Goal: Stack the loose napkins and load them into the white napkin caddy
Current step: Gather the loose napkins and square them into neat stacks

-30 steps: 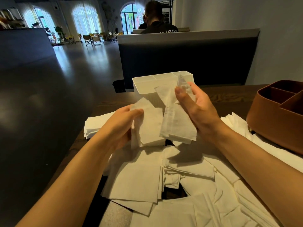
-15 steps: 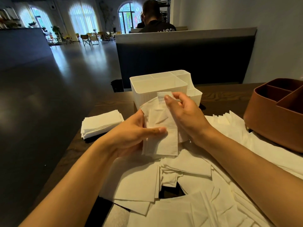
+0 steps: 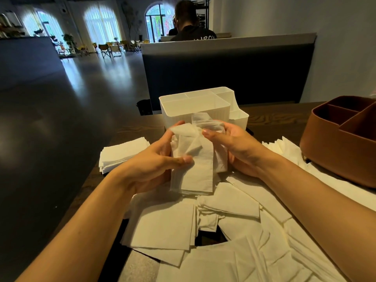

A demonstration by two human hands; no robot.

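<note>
Between both hands I hold a small bundle of white napkins (image 3: 195, 159) upright above the table. My left hand (image 3: 158, 161) grips its left side, thumb across the front. My right hand (image 3: 230, 143) holds the right side, its fingers pinching the top napkin's folded edge. Right behind the bundle stands the white napkin caddy (image 3: 183, 106), whose compartments show nothing inside. Several loose napkins (image 3: 203, 231) lie scattered over the dark wooden table (image 3: 270, 117) below my arms. A neat stack of napkins (image 3: 122, 153) sits at the left table edge.
A brown divided caddy (image 3: 341, 143) stands at the right, with more napkins (image 3: 284, 147) beside it. The table's left edge drops to a dark floor. Beyond the table is a dark partition (image 3: 223, 74), with a seated person behind it.
My hands came together: the napkin my right hand held up apart is now joined onto the left hand's bundle. The bundle moved lower, in front of the caddy.
</note>
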